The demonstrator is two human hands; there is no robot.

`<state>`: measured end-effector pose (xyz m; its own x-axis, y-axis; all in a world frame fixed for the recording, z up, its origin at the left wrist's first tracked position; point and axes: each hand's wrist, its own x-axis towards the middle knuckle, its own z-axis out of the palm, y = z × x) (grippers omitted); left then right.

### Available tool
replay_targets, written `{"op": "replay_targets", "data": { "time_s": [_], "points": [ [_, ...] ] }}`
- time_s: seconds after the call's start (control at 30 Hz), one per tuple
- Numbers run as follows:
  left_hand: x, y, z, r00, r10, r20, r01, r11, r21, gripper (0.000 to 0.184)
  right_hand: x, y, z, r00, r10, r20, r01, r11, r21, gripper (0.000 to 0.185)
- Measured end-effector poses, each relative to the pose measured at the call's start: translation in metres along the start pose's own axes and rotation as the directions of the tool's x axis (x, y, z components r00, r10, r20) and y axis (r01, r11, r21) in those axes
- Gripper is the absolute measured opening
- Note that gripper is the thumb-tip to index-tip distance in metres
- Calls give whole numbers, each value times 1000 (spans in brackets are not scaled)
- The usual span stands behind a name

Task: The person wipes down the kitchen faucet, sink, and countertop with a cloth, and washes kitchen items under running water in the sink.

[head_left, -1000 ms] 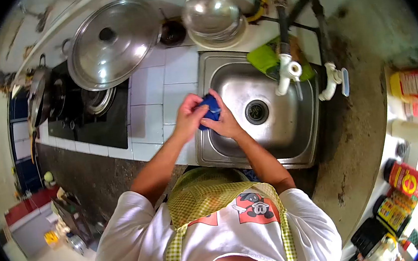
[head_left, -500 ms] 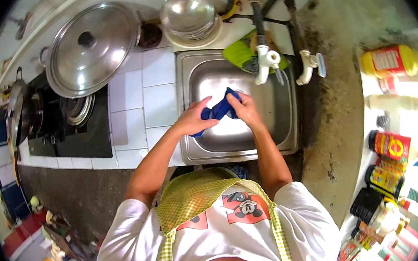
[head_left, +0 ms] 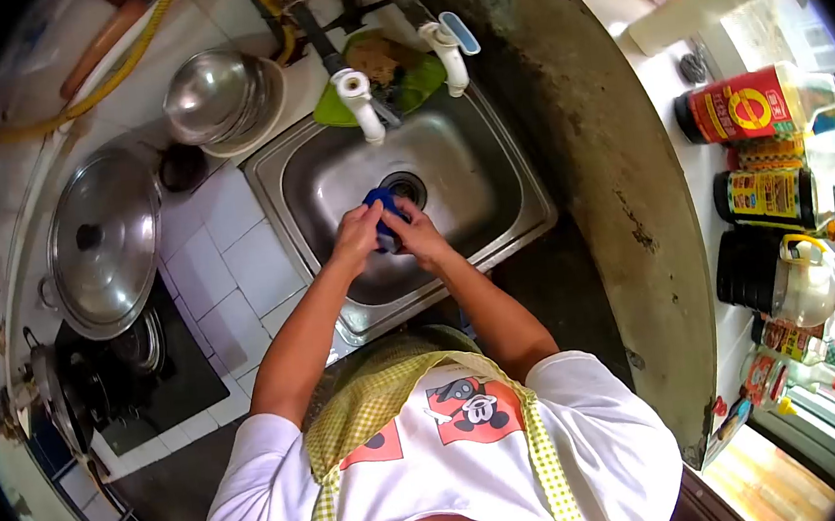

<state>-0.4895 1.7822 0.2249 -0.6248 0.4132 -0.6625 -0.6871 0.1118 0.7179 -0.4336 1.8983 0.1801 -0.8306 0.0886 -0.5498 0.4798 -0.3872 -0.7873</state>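
Observation:
Over the steel sink (head_left: 467, 150) I hold a bunched blue cloth (head_left: 384, 203) between both hands. My left hand (head_left: 357, 234) is closed on the cloth's left side, and my right hand (head_left: 417, 232) grips it from the right. The hands are close together, just in front of the dark drain (head_left: 405, 189). A white tap (head_left: 356, 101) points over the sink's back edge, with a green tray (head_left: 416, 85) behind it. The cloth's underside is hidden by my fingers.
At the left are a large lidded pan (head_left: 104, 245) and a black stove (head_left: 173, 384). Stacked metal bowls (head_left: 211, 95) stand behind the tiled counter (head_left: 225, 249). A second tap (head_left: 451, 51) is at the back. Bottles (head_left: 740, 111) line the right ledge.
The view has turned to the right. My hands have drawn together from their wider grip, and the stretched blue cloth is now bunched over the sink, near the drain.

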Motion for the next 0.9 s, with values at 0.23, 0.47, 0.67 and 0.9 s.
{"op": "replay_targets", "data": {
  "time_s": [0.23, 0.47, 0.67, 0.9],
  "points": [
    [-16, -20, 0, 967, 241, -85, -155, 817, 555, 45, 7, -43, -100, 867, -380, -324, -278, 172, -945, 33],
    [-36, -51, -18, 987, -151, -62, 163, 952, 259, 32, 135, 68, -134, 887, -138, -441, -370, 359, -857, 38],
    [16, -53, -37, 933, -221, -283, 262, 958, 116, 58, 92, 3, -46, 992, -104, 77, 112, 393, -913, 19],
    [57, 10, -28, 977, 207, -45, -197, 966, 169, 28, 22, -141, 4, 667, -715, 209, 740, 605, -294, 44]
  ]
}}
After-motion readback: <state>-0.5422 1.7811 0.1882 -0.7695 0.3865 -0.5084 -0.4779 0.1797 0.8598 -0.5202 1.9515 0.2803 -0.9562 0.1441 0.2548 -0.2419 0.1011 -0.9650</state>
